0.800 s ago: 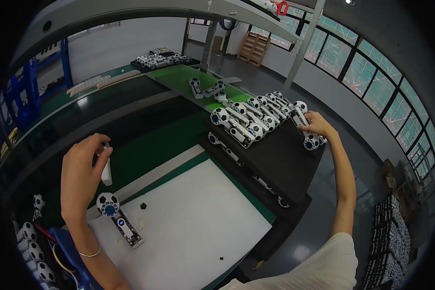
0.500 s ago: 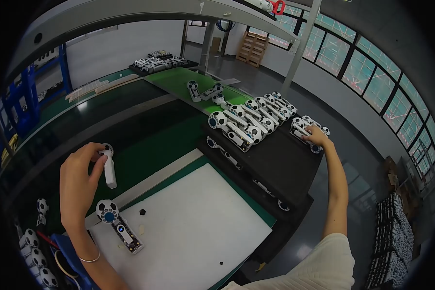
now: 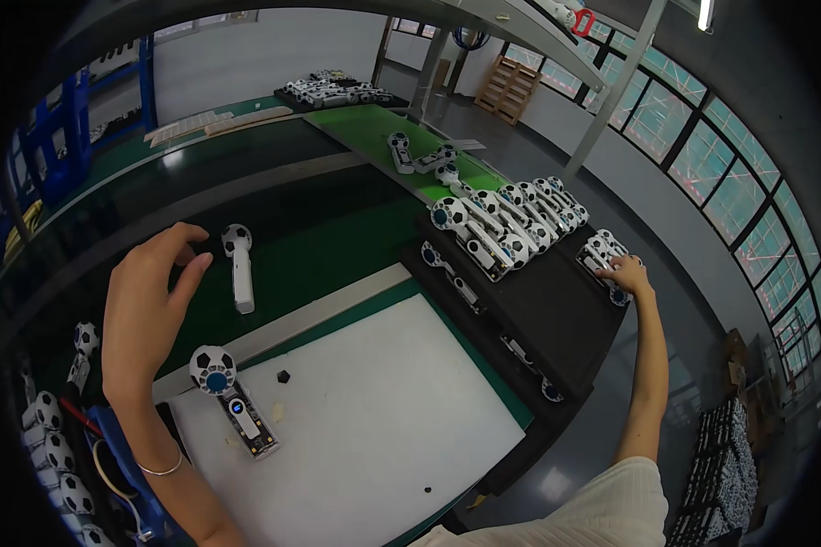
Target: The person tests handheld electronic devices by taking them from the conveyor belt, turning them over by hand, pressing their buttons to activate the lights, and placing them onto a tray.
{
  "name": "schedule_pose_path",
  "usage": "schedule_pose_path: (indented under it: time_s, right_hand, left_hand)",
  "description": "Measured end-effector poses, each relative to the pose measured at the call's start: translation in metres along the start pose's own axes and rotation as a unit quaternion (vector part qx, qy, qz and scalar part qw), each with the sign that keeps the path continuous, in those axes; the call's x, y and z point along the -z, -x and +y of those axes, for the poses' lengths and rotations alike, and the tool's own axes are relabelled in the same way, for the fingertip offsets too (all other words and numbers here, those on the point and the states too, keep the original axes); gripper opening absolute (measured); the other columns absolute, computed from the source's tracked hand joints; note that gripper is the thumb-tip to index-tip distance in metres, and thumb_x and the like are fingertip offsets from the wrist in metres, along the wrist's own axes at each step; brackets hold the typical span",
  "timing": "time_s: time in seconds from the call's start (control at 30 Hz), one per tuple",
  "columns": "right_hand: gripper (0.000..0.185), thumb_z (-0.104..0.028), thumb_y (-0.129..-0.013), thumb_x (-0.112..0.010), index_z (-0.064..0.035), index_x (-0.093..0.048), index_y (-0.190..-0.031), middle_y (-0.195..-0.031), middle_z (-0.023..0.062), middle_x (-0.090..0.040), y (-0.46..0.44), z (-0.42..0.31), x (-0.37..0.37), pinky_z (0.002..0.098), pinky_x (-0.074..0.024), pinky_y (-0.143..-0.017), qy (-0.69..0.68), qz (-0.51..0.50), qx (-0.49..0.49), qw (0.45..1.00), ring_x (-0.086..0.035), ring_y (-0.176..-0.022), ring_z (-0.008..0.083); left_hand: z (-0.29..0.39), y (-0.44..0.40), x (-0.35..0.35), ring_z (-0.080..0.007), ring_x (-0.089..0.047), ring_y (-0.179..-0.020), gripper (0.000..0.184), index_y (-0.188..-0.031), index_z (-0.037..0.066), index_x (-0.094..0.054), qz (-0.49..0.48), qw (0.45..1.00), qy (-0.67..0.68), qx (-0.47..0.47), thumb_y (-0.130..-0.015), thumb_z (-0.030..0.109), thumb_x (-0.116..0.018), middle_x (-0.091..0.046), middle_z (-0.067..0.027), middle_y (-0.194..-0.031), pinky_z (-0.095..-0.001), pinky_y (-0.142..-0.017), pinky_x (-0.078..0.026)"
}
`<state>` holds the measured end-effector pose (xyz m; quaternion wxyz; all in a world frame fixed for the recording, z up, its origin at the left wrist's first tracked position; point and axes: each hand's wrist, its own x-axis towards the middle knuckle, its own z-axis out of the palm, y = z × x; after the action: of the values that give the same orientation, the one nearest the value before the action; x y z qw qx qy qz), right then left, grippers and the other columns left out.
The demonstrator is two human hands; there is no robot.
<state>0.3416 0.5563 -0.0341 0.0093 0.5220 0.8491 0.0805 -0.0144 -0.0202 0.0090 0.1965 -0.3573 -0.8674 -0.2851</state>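
The left hand [image 3: 146,314], at centre left of the frame, holds nothing; its thumb and bent fingers are parted. Just beside the fingertips, with a gap between, a slim white plastic device with a round black-and-white football head [image 3: 239,269] lies on the dark green bench top [image 3: 337,219]. The right hand [image 3: 629,275], far apart at the right of the frame, has its fingers on a small cluster of similar football-headed devices [image 3: 602,246]; whether it grips one or merely rests there, I cannot tell.

Below the left hand, an opened football-headed device with bare circuitry [image 3: 246,419] lies on the white rectangular mat [image 3: 365,392], with a small black pentagonal piece [image 3: 284,376] near its head (easily brushed aside by a sleeve or wrist, I'd judge).

The cluster sits at the right edge of the black flat tray [image 3: 547,301], so an outward nudge could tip a device onto the grey shiny floor [image 3: 575,447]. Round heads might also roll if knocked. A closely packed row of football-headed devices [image 3: 502,223] fills the tray's upper side; between row and cluster runs a bare black strip, widening toward the lower edge. The mat's middle and right offer the most open room.
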Motion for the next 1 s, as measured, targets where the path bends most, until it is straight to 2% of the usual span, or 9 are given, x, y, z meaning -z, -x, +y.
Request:
schedule_pose_path:
  time_s: [0.13, 0.23, 0.33, 0.43, 0.57, 0.63, 0.77, 0.9, 1.0]
  right_hand:
    - [0.056, -0.052, -0.064, -0.075, -0.0067, -0.067, -0.096, -0.126, 0.0175, -0.052, -0.01, -0.011, 0.003, 0.0499, -0.0419, -0.09, 0.057, -0.011, -0.007, 0.998, -0.045, -0.119, 0.0358]
    - [0.069, -0.036, -0.057, -0.085, -0.0029, -0.059, -0.112, -0.133, 0.0178, -0.041, -0.011, -0.061, 0.029, 0.0464, -0.0415, -0.096, 0.178, -0.048, -0.002, 0.983, -0.044, -0.12, 0.0351]
    - [0.061, -0.029, -0.063, -0.081, -0.004, -0.058, -0.113, -0.129, 0.0181, -0.043, 0.02, -0.153, 0.078, 0.0454, -0.0442, -0.093, 0.146, 0.119, 0.16, 0.969, -0.045, -0.118, 0.0345]
    - [0.042, -0.023, -0.075, -0.071, -0.0056, -0.056, -0.11, -0.123, 0.0143, -0.046, 0.043, -0.241, 0.099, 0.0425, -0.0473, -0.087, 0.042, 0.273, 0.385, 0.881, -0.047, -0.114, 0.0326]
    - [0.037, -0.024, -0.08, -0.066, -0.0069, -0.055, -0.11, -0.127, 0.014, -0.044, 0.093, -0.377, 0.11, 0.041, -0.0483, -0.084, -0.086, 0.196, 0.58, 0.786, -0.052, -0.109, 0.0321]
    - [0.039, -0.034, -0.082, -0.063, -0.0067, -0.057, -0.109, -0.117, 0.0155, -0.055, 0.107, -0.441, 0.095, 0.0409, -0.049, -0.083, -0.062, 0.149, 0.597, 0.786, -0.058, -0.101, 0.033]
    - [0.047, -0.047, -0.081, -0.062, -0.0059, -0.067, -0.104, -0.102, 0.0155, -0.067, 0.132, -0.548, 0.062, 0.0378, -0.0516, -0.081, -0.041, -0.013, 0.435, 0.899, -0.065, -0.095, 0.0309]
    - [0.04, -0.043, -0.084, -0.06, -0.0073, -0.069, -0.101, -0.104, 0.0125, -0.067, 0.109, -0.605, -0.02, 0.0347, -0.0523, -0.078, -0.117, -0.013, 0.305, 0.945, -0.065, -0.097, 0.0268]
    - [0.04, -0.04, -0.085, -0.059, -0.0048, -0.068, -0.101, -0.1, 0.0141, -0.068, 0.102, -0.598, -0.016, 0.0374, -0.0522, -0.077, -0.222, -0.033, 0.297, 0.928, -0.065, -0.096, 0.0303]
  left_hand:
    - [-0.006, 0.0, -0.004, -0.0261, -0.061, -0.078, 0.019, -0.101, 0.002, -0.062, 0.016, 1.0, -0.014, -0.02, -0.085, 0.013, -0.061, -0.064, -0.0116, -0.08, -0.0355, -0.073, -0.047]
    - [-0.001, -0.003, -0.003, -0.0272, -0.061, -0.078, 0.021, -0.102, 0.002, -0.062, -0.018, 1.0, -0.011, -0.004, -0.085, 0.015, -0.061, -0.064, -0.0125, -0.082, -0.0361, -0.074, -0.047]
    - [-0.007, -0.002, -0.007, -0.0289, -0.061, -0.081, 0.025, -0.105, 0.003, -0.061, -0.068, 0.998, -0.007, 0.003, -0.085, 0.016, -0.062, -0.065, -0.014, -0.085, -0.0375, -0.076, -0.048]
    - [-0.023, 0.001, -0.007, -0.0322, -0.061, -0.092, 0.035, -0.115, 0.004, -0.057, -0.129, 0.99, 0.004, 0.052, -0.086, 0.023, -0.061, -0.064, -0.0169, -0.094, -0.0403, -0.081, -0.048]
    - [-0.06, 0.005, -0.009, -0.0334, -0.059, -0.105, 0.053, -0.131, 0.008, -0.045, -0.21, 0.955, -0.103, 0.185, -0.089, 0.037, -0.057, -0.062, -0.0191, -0.112, -0.0413, -0.09, -0.047]
    - [-0.072, 0.004, -0.004, -0.0336, -0.057, -0.11, 0.054, -0.131, 0.006, -0.046, -0.22, 0.927, -0.15, 0.264, -0.088, 0.038, -0.057, -0.06, -0.0192, -0.118, -0.0412, -0.093, -0.046]
    - [-0.126, 0.009, -0.001, -0.0342, -0.056, -0.112, 0.056, -0.129, 0.004, -0.047, -0.185, 0.92, -0.146, 0.314, -0.087, 0.039, -0.057, -0.058, -0.0193, -0.12, -0.0418, -0.094, -0.045]
    - [-0.152, 0.011, -0.001, -0.0345, -0.058, -0.109, 0.054, -0.128, 0.002, -0.047, -0.191, 0.887, -0.211, 0.363, -0.088, 0.037, -0.056, -0.06, -0.0195, -0.117, -0.0421, -0.093, -0.046]
    - [-0.155, 0.008, -0.008, -0.0344, -0.059, -0.107, 0.049, -0.126, 0.002, -0.049, -0.198, 0.879, -0.218, 0.375, -0.089, 0.033, -0.054, -0.061, -0.0196, -0.115, -0.0417, -0.092, -0.046]
